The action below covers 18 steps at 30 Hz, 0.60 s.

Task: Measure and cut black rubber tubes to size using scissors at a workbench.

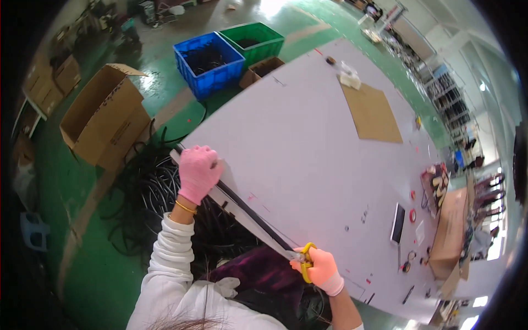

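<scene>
A long black rubber-like strip (pixel 254 216) lies along the left edge of the white table (pixel 286 148), over a pale board edge. My left hand (pixel 198 171), in a pink glove, is closed around the strip near its far end. At the strip's near end, my right hand (pixel 322 269) in an orange-pink glove grips scissors with yellow handles (pixel 307 263). The blades point left and meet the strip; whether they are parted cannot be made out. A tangled heap of black strips (pixel 157 192) lies below the table edge, beside my left arm.
A blue crate (pixel 192 77) and a green crate (pixel 269 44) with dark pieces stand beyond the table, near an open cardboard box (pixel 110 118). On the table lie a flat cardboard sheet (pixel 374 115), a dark-screened device (pixel 397 223), red tape rolls (pixel 412 215) and another box (pixel 448 231).
</scene>
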Tool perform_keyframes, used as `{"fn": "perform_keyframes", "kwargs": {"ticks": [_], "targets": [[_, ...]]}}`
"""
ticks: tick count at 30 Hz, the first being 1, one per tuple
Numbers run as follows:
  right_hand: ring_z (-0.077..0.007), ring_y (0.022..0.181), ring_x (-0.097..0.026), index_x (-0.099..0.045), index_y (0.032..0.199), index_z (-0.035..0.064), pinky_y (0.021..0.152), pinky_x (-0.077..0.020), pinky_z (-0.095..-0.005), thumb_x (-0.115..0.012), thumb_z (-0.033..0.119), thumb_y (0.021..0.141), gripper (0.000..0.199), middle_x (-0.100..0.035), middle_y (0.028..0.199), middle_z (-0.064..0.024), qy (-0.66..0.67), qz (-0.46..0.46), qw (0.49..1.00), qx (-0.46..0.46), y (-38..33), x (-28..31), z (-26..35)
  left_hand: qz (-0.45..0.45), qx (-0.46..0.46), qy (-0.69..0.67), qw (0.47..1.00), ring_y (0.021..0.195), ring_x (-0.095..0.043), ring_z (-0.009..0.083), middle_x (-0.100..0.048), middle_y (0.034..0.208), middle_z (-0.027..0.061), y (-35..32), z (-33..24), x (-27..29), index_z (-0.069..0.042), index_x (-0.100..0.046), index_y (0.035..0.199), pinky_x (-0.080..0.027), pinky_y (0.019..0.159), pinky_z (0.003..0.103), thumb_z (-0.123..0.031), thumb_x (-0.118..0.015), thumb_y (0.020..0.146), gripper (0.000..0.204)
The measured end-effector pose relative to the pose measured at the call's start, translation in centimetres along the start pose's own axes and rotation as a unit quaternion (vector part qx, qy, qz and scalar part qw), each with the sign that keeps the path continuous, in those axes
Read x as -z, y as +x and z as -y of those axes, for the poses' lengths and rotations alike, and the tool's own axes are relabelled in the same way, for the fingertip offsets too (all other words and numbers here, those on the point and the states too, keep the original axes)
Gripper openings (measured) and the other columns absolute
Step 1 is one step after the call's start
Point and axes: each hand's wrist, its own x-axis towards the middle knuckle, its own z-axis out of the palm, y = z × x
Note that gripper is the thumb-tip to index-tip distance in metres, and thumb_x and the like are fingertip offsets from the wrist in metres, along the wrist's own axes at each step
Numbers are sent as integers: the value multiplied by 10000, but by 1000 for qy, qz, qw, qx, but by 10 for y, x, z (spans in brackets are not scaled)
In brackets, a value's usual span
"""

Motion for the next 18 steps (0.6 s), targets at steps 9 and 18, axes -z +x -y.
{"fn": "perform_keyframes", "kwargs": {"ticks": [9, 18], "targets": [[-131, 781, -678, -630, 928, -45, 737, -543, -293, -692, 95, 899, 155, -728, 843, -87, 205, -10, 933, -295, -107, 71, -53, 36, -16, -3, 999, 655, -472, 321, -452, 698, 144, -4, 12, -7, -4, -426, 699, -383, 605, 405, -42, -647, 766, 234], [-120, 641, -587, -650, 883, 0, 612, -469, -284, -681, 229, 896, 232, -647, 695, -48, 99, -3, 951, -294, -100, 85, -73, 53, -20, 28, 998, 625, -344, 223, -345, 702, 107, -4, 16, -8, -5, -363, 741, -381, 607, 343, -179, -675, 918, 399]]}}
